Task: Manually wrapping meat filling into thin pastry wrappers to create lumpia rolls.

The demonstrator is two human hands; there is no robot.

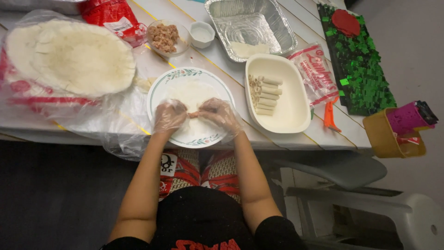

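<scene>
Left hand [170,115], gloved, pinched the wrapper [192,95] w/ fingers curled; right hand [218,112], also gloved, gripped the other end of the filling strip [194,114] between them. All sat on the round plate [159,90] near the table [286,141] front edge. Judged best: keep the filling narrow, tuck the wrapper edge tight, even pressure both sides. Rolled pieces [264,95] lay in the white dish [296,111] to the right. Fingertips hidden under the gloves; filling mostly covered, wrapper edge hard to make out vs the plate.

Both bare forearms reach forward and angle inward. The left hand [169,116] and right hand [219,114] sit close together, each in a clear thin glove, fingers curled and fingertips nearly meeting.
</scene>
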